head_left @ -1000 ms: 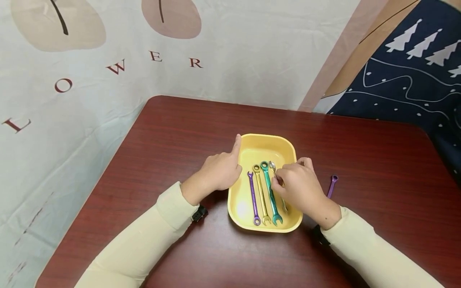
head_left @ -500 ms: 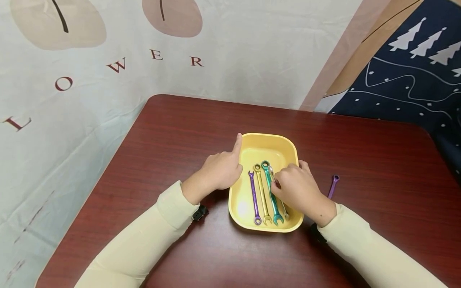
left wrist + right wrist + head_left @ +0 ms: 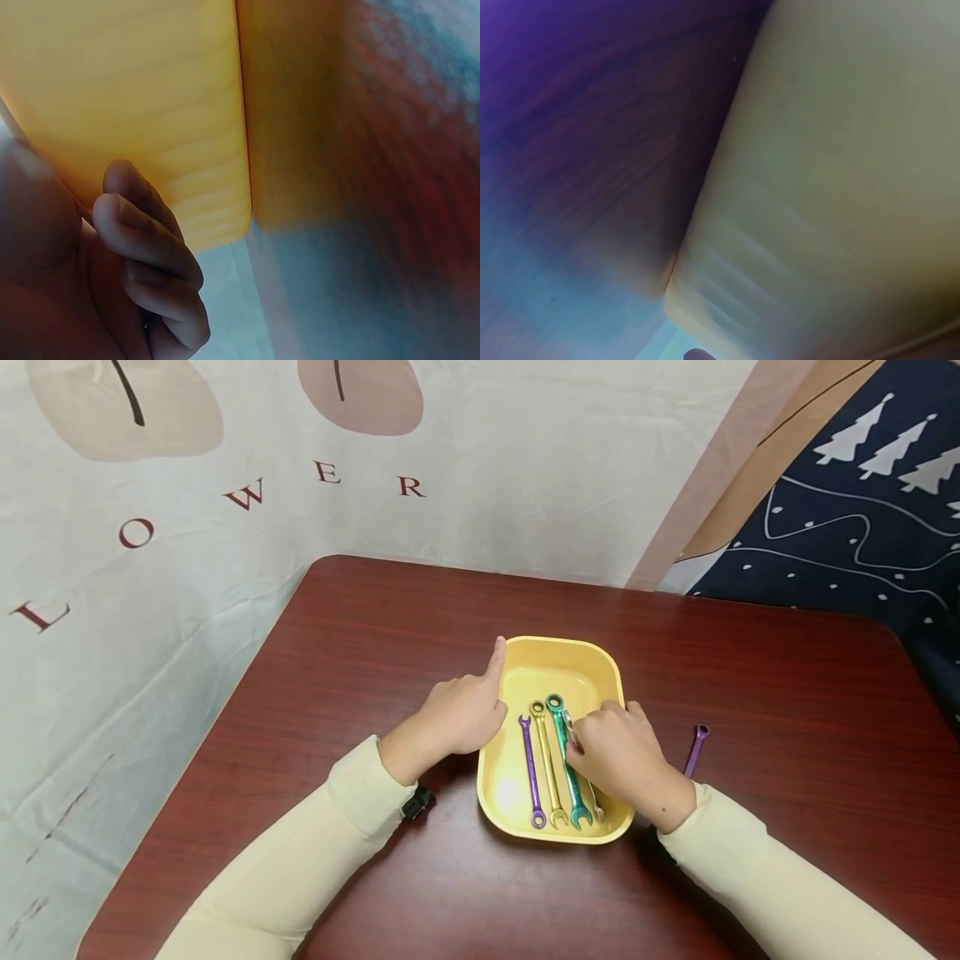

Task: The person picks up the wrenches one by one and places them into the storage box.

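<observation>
In the head view, a yellow tray (image 3: 555,839) holds a purple wrench (image 3: 531,772), a gold wrench (image 3: 547,764) and a green wrench (image 3: 567,772), lying side by side. My right hand (image 3: 622,756) reaches over the tray's right rim and pinches a silver wrench (image 3: 597,806) just right of the green one; the hand covers its middle. My left hand (image 3: 465,714) holds the tray's left side, its index finger stretched along the rim and its thumb at the edge. In the left wrist view, curled fingers (image 3: 154,240) lie beside the tray's outer wall.
Another purple wrench (image 3: 697,750) lies on the dark red table (image 3: 375,635) to the right of the tray, partly hidden by the right forearm. A printed cloth (image 3: 510,468) hangs behind the table's far edge.
The silver wrench has come down toward me and now lies closer along the green wrench, with my right hand shifted slightly with it. My left hand and the tray stay put.
</observation>
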The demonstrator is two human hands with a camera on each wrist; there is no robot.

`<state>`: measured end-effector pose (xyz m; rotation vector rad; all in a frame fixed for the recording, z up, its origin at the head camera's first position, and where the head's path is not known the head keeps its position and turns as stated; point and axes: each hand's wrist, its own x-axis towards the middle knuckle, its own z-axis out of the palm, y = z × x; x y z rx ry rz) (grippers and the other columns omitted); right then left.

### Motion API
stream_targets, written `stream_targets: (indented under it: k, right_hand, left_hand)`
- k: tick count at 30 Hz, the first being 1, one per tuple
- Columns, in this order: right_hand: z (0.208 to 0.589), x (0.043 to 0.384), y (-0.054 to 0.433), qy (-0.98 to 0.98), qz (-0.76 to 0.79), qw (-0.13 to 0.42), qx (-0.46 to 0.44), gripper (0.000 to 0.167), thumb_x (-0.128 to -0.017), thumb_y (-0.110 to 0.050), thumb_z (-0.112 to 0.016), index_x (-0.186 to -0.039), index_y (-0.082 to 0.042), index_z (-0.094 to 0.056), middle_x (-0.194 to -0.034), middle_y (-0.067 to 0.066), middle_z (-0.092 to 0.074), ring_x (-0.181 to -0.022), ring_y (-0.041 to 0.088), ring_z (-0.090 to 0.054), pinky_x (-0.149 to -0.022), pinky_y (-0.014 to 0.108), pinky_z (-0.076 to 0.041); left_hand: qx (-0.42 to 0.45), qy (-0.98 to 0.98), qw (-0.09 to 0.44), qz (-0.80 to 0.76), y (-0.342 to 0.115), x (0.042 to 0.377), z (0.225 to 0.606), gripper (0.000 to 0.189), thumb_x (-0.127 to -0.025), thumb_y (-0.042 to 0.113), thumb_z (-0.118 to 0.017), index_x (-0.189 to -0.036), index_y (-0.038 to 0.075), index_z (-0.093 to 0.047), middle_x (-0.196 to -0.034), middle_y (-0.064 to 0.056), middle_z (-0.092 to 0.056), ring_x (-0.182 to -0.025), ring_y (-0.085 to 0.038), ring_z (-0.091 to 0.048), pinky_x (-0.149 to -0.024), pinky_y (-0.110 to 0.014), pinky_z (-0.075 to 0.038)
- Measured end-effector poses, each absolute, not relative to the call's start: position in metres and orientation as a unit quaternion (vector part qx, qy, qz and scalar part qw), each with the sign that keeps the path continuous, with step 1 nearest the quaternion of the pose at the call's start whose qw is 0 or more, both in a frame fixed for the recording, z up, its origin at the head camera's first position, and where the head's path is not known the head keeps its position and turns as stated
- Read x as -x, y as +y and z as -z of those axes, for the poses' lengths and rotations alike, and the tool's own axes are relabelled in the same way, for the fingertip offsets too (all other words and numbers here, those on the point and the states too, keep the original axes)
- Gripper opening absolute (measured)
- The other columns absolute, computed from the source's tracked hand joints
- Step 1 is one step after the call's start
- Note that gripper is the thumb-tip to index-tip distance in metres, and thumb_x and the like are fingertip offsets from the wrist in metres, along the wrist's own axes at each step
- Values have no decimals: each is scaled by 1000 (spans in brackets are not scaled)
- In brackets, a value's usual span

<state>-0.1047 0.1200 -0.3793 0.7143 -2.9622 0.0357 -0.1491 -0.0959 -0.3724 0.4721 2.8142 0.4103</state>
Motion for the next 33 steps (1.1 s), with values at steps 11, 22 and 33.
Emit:
stream_targets:
  k: [11,22,33]
  right_hand:
    - [383,105,118,-970,-1,75,-231,37,-88,-15,-67,-53,-13,-54,-54,1,-51,-60,24,-47,-61,45,-40]
    - [383,104,116,-971,-1,82,-224,34,-90,-13,-64,-57,-10,-56,-54,3,-51,-61,25,-50,-62,48,-43]
    - [384,105,117,-968,-12,100,-228,32,-88,-9,-64,-57,-10,-56,-53,2,-49,-58,24,-50,-57,45,-42]
  left_hand:
    - [-165,968,129,-142,-96,149,373,85,-102,28,-42,-159,11,19,-60,-2,-59,-48,-18,-52,-47,-34,-38]
    - [-163,968,127,-141,-96,151,374,84,-102,28,-42,-159,10,16,-60,-2,-60,-50,-18,-55,-49,-35,-41]
    - [-164,967,129,-143,-96,151,374,85,-102,28,-41,-159,12,19,-60,-2,-60,-49,-18,-53,-47,-34,-39]
